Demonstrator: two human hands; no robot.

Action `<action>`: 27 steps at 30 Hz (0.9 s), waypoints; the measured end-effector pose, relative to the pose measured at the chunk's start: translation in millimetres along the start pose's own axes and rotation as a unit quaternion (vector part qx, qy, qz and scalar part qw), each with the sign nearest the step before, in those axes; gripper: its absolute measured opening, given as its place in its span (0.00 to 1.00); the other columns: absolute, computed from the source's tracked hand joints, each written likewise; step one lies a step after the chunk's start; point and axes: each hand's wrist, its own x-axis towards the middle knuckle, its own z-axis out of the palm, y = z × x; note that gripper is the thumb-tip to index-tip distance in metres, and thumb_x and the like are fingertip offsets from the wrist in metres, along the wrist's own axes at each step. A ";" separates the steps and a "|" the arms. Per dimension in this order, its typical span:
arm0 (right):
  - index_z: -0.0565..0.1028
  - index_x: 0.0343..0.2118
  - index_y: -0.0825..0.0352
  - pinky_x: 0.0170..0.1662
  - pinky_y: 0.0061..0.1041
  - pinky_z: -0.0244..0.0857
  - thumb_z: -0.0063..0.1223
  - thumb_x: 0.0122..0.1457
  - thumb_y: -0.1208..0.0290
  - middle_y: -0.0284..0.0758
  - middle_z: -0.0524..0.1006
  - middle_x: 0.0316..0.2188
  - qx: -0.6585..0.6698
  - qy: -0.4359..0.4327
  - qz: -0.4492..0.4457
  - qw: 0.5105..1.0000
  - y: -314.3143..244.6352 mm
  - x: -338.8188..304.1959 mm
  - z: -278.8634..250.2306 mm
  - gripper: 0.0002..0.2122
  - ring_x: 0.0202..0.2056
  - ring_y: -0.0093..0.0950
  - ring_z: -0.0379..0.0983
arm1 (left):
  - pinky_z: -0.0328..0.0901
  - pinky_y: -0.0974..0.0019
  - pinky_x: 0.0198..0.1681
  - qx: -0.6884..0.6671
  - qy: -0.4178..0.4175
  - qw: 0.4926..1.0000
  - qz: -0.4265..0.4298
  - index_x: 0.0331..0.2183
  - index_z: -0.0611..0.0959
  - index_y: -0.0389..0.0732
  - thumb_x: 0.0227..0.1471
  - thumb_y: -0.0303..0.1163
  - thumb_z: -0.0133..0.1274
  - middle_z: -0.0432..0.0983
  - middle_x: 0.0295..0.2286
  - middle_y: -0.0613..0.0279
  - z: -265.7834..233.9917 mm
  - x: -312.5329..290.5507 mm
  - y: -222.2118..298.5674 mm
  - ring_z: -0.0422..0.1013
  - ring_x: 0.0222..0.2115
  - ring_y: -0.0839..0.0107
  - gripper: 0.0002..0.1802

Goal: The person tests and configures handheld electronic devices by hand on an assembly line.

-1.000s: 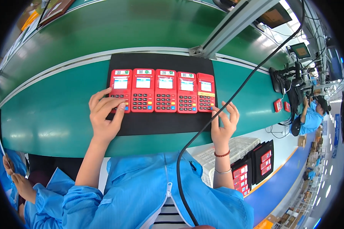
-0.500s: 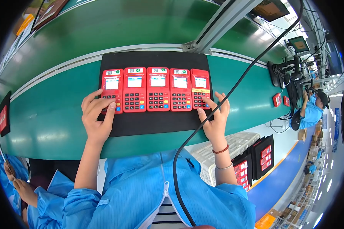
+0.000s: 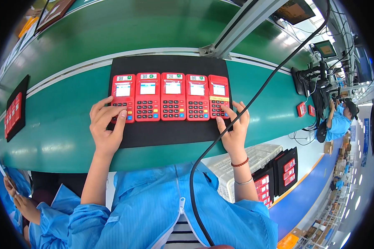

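Several red handheld payment terminals lie side by side, screens lit and keypads toward me, on a black mat [image 3: 166, 137]. My left hand [image 3: 107, 126] rests at the leftmost terminal [image 3: 123, 92]; its index finger and thumb reach over the keypad, other fingers along the left edge. At the right end, my right hand [image 3: 235, 128] touches the lower right of a terminal [image 3: 218, 85] with a yellow strip below its screen. Its index finger is on the keypad and its thumb at the bottom edge. Both hands have fingers apart and lift nothing.
A black cable [image 3: 232, 124] hangs across the view in front of my right hand. On the left, a black tray [image 3: 22, 108] carries red terminals. A person's hand [image 3: 25, 207] is at lower left. A white crate [image 3: 226, 176] and more trays [image 3: 287, 182] stand right.
The black tray with red terminals at the left has come further onto the green bench, and the hand that was near it no longer shows there. My hands stay almost still.
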 end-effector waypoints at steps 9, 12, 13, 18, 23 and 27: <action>0.77 0.46 0.59 0.59 0.47 0.54 0.64 0.51 0.70 0.44 0.67 0.53 -0.006 0.001 -0.005 1.000 0.0 0.0 0.7 0.17 0.58 0.49 0.57 | 0.61 0.59 0.52 0.001 0.001 1.000 0.006 0.30 0.86 0.41 0.48 0.27 0.61 0.81 0.29 0.62 -0.6 0.4 -1.4 0.71 0.48 0.60 0.04; 0.79 0.44 0.59 0.58 0.46 0.56 0.64 0.50 0.71 0.44 0.67 0.53 0.012 0.027 -0.003 1.000 -1.5 -1.4 -0.1 0.16 0.58 0.48 0.58 | 0.62 0.59 0.51 -0.003 0.004 1.000 0.000 0.30 0.86 0.41 0.48 0.27 0.61 0.81 0.29 0.62 0.9 1.2 -0.4 0.71 0.48 0.60 0.04; 0.80 0.42 0.60 0.58 0.46 0.56 0.65 0.49 0.71 0.43 0.68 0.52 0.026 0.048 -0.004 0.998 -2.8 -2.6 -0.2 0.15 0.57 0.48 0.59 | 0.62 0.59 0.51 -0.002 0.004 1.000 0.000 0.30 0.86 0.41 0.48 0.27 0.61 0.81 0.29 0.62 0.8 0.7 -1.3 0.71 0.48 0.60 0.04; 0.81 0.35 0.61 0.56 0.44 0.58 0.65 0.47 0.73 0.41 0.70 0.50 -0.013 0.069 -0.062 0.996 2.5 -5.1 -2.4 0.10 0.55 0.46 0.62 | 0.62 0.59 0.51 -0.003 0.003 1.000 0.001 0.30 0.86 0.41 0.48 0.26 0.61 0.81 0.29 0.62 0.5 0.0 -1.4 0.71 0.47 0.60 0.04; 0.81 0.35 0.61 0.55 0.44 0.59 0.65 0.47 0.73 0.40 0.71 0.49 -0.017 0.062 -0.059 0.996 4.2 -5.6 -1.6 0.10 0.54 0.46 0.63 | 0.63 0.59 0.52 -0.001 -0.002 1.000 -0.002 0.31 0.85 0.39 0.49 0.25 0.60 0.81 0.30 0.61 -0.4 0.8 -0.2 0.71 0.48 0.59 0.04; 0.80 0.37 0.62 0.55 0.42 0.59 0.65 0.47 0.73 0.39 0.71 0.48 -0.012 0.060 -0.059 0.996 -6.6 -7.3 -2.1 0.12 0.53 0.45 0.63 | 0.64 0.59 0.52 -0.008 0.006 1.000 -0.019 0.31 0.85 0.37 0.50 0.24 0.59 0.81 0.31 0.59 -2.1 -0.8 -0.7 0.71 0.49 0.58 0.04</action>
